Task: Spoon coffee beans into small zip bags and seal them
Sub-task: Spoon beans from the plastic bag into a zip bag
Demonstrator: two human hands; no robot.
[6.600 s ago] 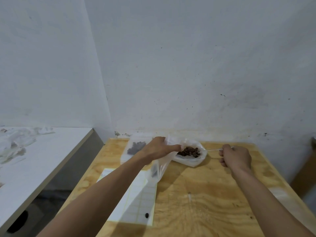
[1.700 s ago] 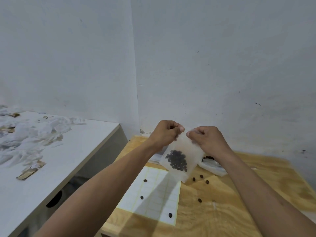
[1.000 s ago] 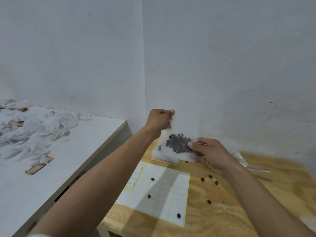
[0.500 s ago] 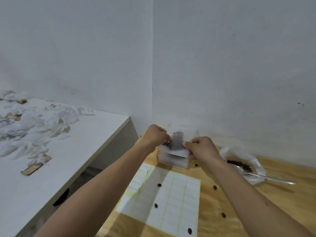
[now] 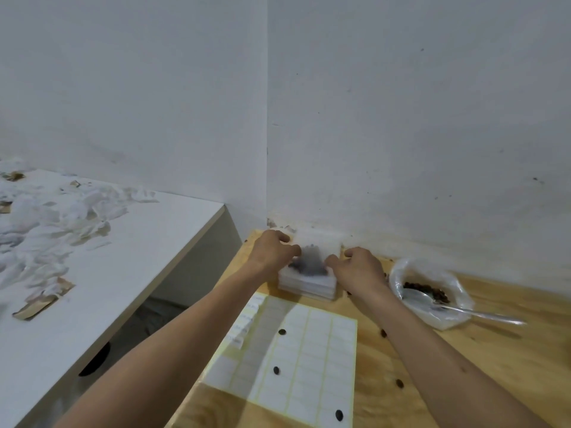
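Note:
A small clear zip bag (image 5: pixel 312 261) with dark coffee beans inside stands blurred on a stack of zip bags (image 5: pixel 306 285) at the back of the wooden table (image 5: pixel 506 359), against the wall. My left hand (image 5: pixel 272 252) grips its left edge and my right hand (image 5: pixel 358 267) grips its right edge, fingers curled. To the right sits an open plastic bag of coffee beans (image 5: pixel 432 291) with a metal spoon (image 5: pixel 457 307) lying in it, handle pointing right.
A white label sheet (image 5: pixel 296 359) lies in front of the stack with several loose beans (image 5: pixel 276 370) on it and on the wood. A white table (image 5: pixel 92 273) strewn with torn paper stands to the left, across a gap.
Both hands brought the filled bag down from mid-air onto the stack at the wall. The view swung left, bringing the bean bag and spoon into sight on the right.

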